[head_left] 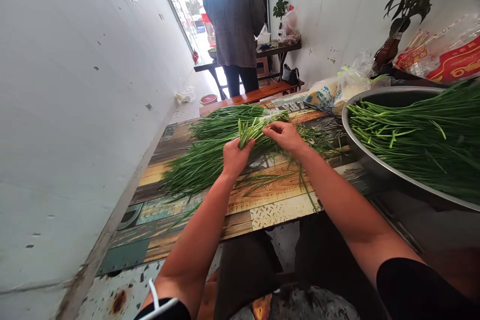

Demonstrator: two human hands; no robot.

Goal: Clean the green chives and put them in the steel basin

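My left hand [236,157] is closed around a bunch of garlic chives [245,132], its pale cut ends pointing up and its green leaves trailing left. Just right of those stem ends, my right hand [283,136] has thumb and forefinger pinched together; what they grip is too small to make out. More garlic chives [221,122] lie in a heap on the patterned table [270,212], behind and left of my hands. Loose trimmings and thin scraps [318,137] are scattered to the right of my right hand.
A large metal basin [362,152] full of chives stands at the right. Behind it are plastic bags [326,95] and a potted plant [405,0]. A white wall [75,110] runs along the left. A person [234,15] stands at a farther table, beyond a wooden bench [255,96].
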